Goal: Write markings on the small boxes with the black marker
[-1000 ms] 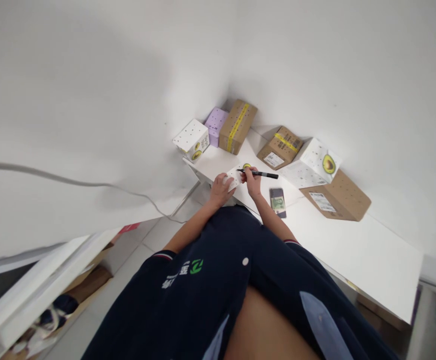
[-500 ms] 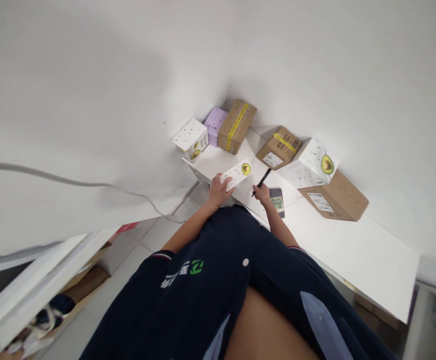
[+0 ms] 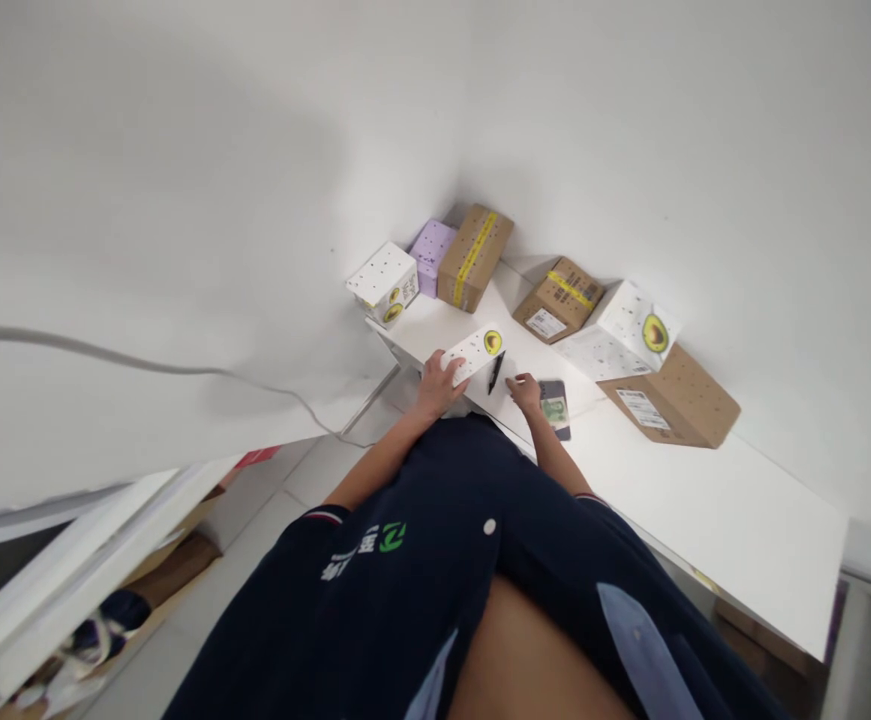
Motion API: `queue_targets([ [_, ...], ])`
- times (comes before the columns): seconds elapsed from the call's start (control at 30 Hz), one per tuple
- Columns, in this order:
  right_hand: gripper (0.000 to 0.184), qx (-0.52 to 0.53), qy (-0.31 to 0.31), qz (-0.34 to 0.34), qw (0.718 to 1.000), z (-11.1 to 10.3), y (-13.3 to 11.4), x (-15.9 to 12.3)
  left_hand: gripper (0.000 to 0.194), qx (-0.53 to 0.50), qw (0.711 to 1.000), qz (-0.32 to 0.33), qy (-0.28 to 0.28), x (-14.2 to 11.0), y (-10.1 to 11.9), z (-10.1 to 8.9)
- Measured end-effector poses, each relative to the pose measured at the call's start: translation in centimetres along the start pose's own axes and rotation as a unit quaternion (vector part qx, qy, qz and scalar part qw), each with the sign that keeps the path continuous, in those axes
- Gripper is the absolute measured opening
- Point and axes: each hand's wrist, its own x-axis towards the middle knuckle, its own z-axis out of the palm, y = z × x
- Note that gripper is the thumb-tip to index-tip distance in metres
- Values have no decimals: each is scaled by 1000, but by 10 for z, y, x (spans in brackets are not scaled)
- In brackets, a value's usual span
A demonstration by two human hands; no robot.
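My left hand (image 3: 437, 380) is closed on the near end of a small white box with an avocado print (image 3: 474, 350), which lies on the white table (image 3: 712, 500) at its left corner. A black pen (image 3: 496, 371) lies on the table just right of that box. My right hand (image 3: 525, 392) rests on the table beside the pen, a little apart from it, with nothing in it. A dark phone with a green picture on it (image 3: 556, 408) lies directly right of my right hand.
Several boxes line the wall: a white avocado box (image 3: 386, 285), a purple box (image 3: 433, 254), a brown box with yellow tape (image 3: 475, 256), a labelled brown box (image 3: 559, 299), a larger white avocado box (image 3: 632, 328), and a big brown box (image 3: 679, 398). A grey cable (image 3: 142, 364) crosses the left wall.
My right hand lifted the pen off the small box, swung it to the right and laid it down on the table. My left hand stayed on the box.
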Motion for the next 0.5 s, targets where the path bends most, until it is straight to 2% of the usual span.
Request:
queue_targets([
  [0.1,39,-48,118,-19,992,-20,24,-7,39,1,1000,-5,-9,-1,0,-1],
  [0.17,55,-97,177,3,979,-31,44,-12,42,1,1000,-11,-16,-1,1,-2],
  [0.23,78,-129,177,52,974,-35,63,-18,43,0,1000,-14,-19,-1,1,-2],
  [0.3,94,-136,146,90,976,-33,77,-24,43,-1,1000,-12,-15,0,1,-2],
  [0.4,92,-138,117,97,979,-27,85,-31,40,-6,1000,-5,0,0,2,0],
  [0.5,85,-148,110,87,979,-25,81,-36,38,-5,1000,-3,6,1,1,1],
])
